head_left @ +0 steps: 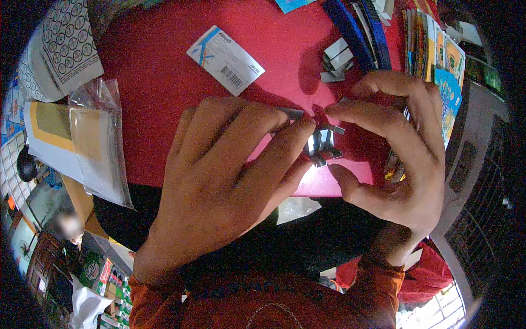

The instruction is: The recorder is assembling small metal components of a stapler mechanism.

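My left hand has its fingers closed around a cluster of small, shiny, channel-shaped metal pieces that look like staple strips. The cluster sticks out past the thumb and index finger, catching bright light. Another dark grey strip shows by the bent fingers of that hand. To the right, my right hand curves around the cluster with thumb and index finger spread apart. A gap shows between those fingertips and the metal. Beyond the hands, a small pile of similar grey strips lies on the red tabletop.
A white and blue printed box lies flat beyond my left hand. Clear plastic sleeves with papers rest at the left edge. At the far right stand a blue holder and a row of colourful packets. A person is in the left background.
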The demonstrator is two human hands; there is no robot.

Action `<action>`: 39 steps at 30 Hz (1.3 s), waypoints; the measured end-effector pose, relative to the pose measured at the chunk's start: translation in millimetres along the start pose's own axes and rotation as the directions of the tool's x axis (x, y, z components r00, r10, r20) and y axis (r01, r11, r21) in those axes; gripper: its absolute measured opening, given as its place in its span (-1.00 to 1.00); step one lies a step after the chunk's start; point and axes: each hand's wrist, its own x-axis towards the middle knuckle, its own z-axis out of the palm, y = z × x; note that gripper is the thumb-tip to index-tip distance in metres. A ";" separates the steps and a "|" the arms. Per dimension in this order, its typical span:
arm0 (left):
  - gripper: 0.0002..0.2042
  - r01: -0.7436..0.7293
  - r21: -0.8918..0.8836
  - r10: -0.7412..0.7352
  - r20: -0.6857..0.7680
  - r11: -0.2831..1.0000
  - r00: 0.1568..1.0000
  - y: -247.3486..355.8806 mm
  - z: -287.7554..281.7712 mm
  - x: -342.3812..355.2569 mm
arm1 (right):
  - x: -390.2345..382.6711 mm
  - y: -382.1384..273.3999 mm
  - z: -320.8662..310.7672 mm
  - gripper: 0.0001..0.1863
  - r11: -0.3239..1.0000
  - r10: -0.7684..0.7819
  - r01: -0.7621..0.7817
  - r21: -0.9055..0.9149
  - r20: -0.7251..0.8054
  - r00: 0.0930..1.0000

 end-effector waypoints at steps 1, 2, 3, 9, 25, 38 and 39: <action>-0.41 -0.002 0.003 0.002 0.005 1.000 1.000 0.3 -0.1 -0.1 | -0.2 0.1 -0.9 -0.34 1.000 -0.009 0.009 0.002 0.011 1.000; -0.41 -0.004 0.006 0.004 0.011 1.000 1.000 0.8 0.1 -0.4 | -0.7 0.1 -1.4 -0.35 1.000 -0.017 0.017 0.005 0.021 1.000; -0.41 -0.003 0.008 0.003 0.011 1.000 1.000 0.9 -0.3 -0.6 | -0.3 -0.2 -0.9 -0.35 1.000 -0.018 0.018 0.007 0.020 1.000; -0.43 -0.011 -0.002 0.011 -0.014 1.000 1.000 3.0 2.7 -1.5 | -3.5 -1.0 1.4 -0.40 1.000 -0.018 0.019 -0.005 0.025 1.000; -0.46 -0.006 -0.025 0.005 -0.011 1.000 1.000 16.5 11.9 -4.0 | -20.9 -5.2 3.4 -0.51 1.000 -0.008 0.008 -0.012 -0.027 1.000; -0.46 -0.014 -0.020 0.013 -0.027 1.000 1.000 16.0 11.0 -4.2 | -23.5 -7.6 8.8 -0.61 0.996 -0.023 0.030 0.078 -0.093 0.995; -0.46 -0.014 -0.020 0.013 -0.027 1.000 1.000 15.9 11.4 -4.4 | -23.9 -7.4 8.7 -0.61 0.996 -0.023 0.030 0.078 -0.093 0.995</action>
